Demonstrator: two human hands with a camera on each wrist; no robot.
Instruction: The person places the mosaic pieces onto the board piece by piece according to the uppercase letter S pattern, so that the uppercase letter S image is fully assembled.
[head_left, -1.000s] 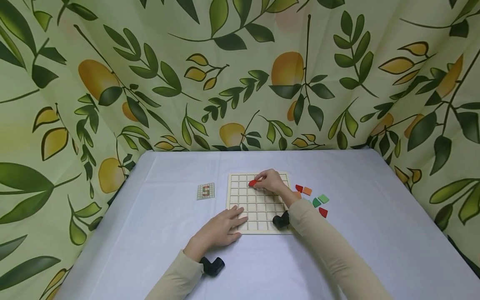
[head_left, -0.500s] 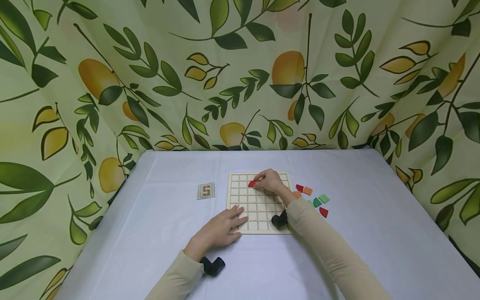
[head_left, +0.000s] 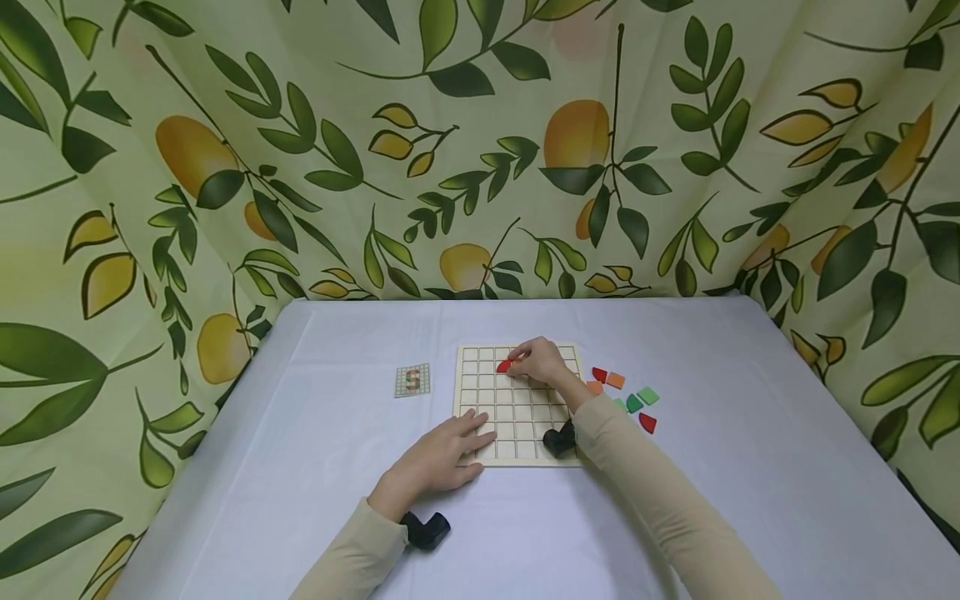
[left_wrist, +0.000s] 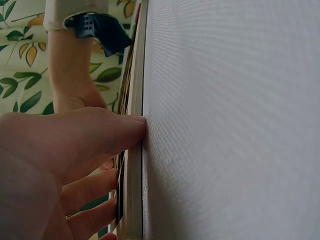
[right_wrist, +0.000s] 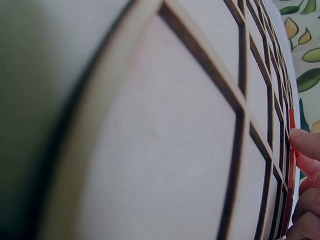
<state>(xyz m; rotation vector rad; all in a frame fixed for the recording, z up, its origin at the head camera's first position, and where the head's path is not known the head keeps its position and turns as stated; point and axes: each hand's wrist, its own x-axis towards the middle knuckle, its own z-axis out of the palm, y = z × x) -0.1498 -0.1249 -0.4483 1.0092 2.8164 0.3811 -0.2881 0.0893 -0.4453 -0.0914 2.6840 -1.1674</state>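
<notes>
A pale wooden grid board (head_left: 504, 414) lies on the table. Near its far edge my right hand (head_left: 542, 363) pinches a red quarter-round tile (head_left: 504, 366) with thumb and fingertips, low over the grid cells. In the right wrist view the thumb presses against this red tile (right_wrist: 292, 131), seen edge-on. My left hand (head_left: 444, 454) rests on the board's near left corner, fingers spread over the cells. The left wrist view shows that thumb (left_wrist: 132, 127) laid against the board's side edge (left_wrist: 134, 195).
Right of the board lie loose tiles: a red tile (head_left: 647, 423), an orange tile (head_left: 615, 380), a light green tile (head_left: 648, 395) and a dark green tile (head_left: 634, 403). A small pattern card (head_left: 412, 381) lies to the left. Leaf-patterned cloth (head_left: 480, 167) hangs behind the white-covered table (head_left: 337, 358).
My right forearm has shifted very slightly to the left, with the fingers still at the red tile. The left hand and the board stay put.
</notes>
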